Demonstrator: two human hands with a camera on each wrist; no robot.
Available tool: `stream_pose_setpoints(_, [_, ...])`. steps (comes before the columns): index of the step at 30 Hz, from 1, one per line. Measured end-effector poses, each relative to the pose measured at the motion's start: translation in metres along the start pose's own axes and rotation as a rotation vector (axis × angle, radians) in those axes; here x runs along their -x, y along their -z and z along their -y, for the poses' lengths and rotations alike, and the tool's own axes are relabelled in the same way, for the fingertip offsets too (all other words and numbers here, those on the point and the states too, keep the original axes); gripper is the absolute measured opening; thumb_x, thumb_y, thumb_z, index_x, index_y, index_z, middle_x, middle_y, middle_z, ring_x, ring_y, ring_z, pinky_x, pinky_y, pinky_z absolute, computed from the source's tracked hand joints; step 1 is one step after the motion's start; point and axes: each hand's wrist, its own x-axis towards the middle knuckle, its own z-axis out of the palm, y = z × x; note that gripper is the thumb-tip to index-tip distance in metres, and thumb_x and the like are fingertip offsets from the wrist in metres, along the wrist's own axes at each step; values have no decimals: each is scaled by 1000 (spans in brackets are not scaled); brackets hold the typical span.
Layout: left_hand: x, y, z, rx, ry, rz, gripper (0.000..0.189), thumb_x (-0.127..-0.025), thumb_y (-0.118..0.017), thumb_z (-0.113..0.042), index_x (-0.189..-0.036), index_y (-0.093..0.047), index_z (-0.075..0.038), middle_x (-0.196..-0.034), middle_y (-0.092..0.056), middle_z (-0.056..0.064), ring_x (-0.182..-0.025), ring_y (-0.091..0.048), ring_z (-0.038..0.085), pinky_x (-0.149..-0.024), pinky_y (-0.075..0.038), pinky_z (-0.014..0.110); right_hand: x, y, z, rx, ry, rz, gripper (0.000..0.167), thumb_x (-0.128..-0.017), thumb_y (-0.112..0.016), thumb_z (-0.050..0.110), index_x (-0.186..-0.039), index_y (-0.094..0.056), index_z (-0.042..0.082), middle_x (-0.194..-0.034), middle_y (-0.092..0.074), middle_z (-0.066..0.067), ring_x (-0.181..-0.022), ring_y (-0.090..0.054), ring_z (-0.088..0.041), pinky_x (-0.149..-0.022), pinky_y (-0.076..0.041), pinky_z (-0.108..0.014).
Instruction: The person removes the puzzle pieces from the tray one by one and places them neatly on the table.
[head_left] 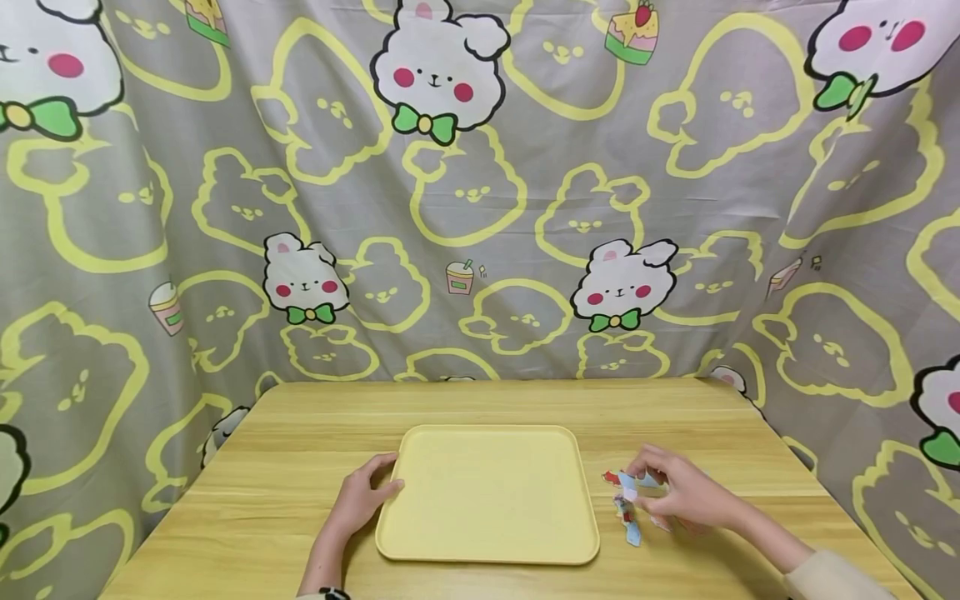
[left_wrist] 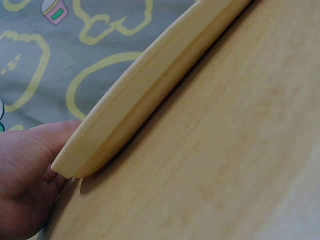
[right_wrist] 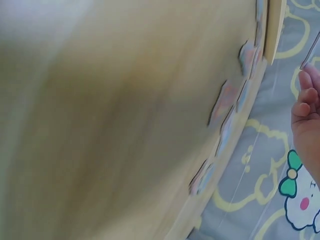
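A pale yellow tray (head_left: pixel 487 500) lies flat on the wooden table. My left hand (head_left: pixel 358 498) grips its left side, the thumb over the rim and the other fingers along the outside. The left wrist view shows that hand at the end of the tray's wall (left_wrist: pixel 115 115). To the right of the tray, my right hand (head_left: pixel 678 492) pinches a thin light-blue puzzle piece (head_left: pixel 628 487) between thumb and fingertips, raised above the table. Several flat, colourful puzzle pieces (head_left: pixel 632 533) lie under and around this hand, partly hidden by it. In the right wrist view, the held piece (right_wrist: pixel 311 51) appears edge-on.
The wooden table (head_left: pixel 300 417) reaches back to a grey curtain (head_left: pixel 465 208) with yellow outlines and white cartoon animals, which also hangs at both sides. More loose pieces (right_wrist: pixel 222 102) lie spread near the tray in the right wrist view.
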Motion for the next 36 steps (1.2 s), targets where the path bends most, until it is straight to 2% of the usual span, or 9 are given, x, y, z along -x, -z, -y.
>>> stream_pose_setpoints(6, [0,-1,-2,1,-3,1,48,-89,-71,-22,-134,-58,-9,-141,-55,21,-137,-43,44,-115,-32,60,18,5,-11,14,43,-25,27,-80,-77,8,-99,-61,18,-81,-49,0,-68,-42,-14,-52,-35,-21])
stream_pose_setpoints(16, [-2,-6,0,-2,-11,-6,47,-89,-71,-22,-133,-59,-9,-140,-57,19,-136,-45,42,-115,-34,58,48,19,-23,61,28,-56,31,-78,-78,4,-97,-60,21,-77,-47,2,-65,-41,-12,-49,-33,-19])
stream_pose_setpoints(20, [-2,-6,1,-2,-11,-6,48,-89,-71,-22,-133,-59,-9,-140,-57,19,-137,-44,42,-115,-34,58,58,25,-29,70,60,-67,34,-76,-78,1,-97,-59,20,-77,-46,2,-64,-40,-11,-49,-32,-19])
stream_pose_setpoints(28, [-1,-5,4,3,-8,-2,48,-89,-71,-23,-134,-58,-9,-140,-57,19,-137,-44,42,-115,-34,58,72,34,-35,58,31,-64,33,-77,-78,0,-97,-60,18,-77,-47,4,-64,-41,-9,-48,-32,-20])
stream_pose_setpoints(36, [-1,-4,3,5,-3,1,48,-90,-71,-23,-134,-58,-9,-141,-56,19,-137,-43,43,-115,-33,59,85,39,-45,85,85,-88,39,-70,-80,-5,-96,-62,17,-81,-51,6,-66,-41,-5,-50,-31,-18])
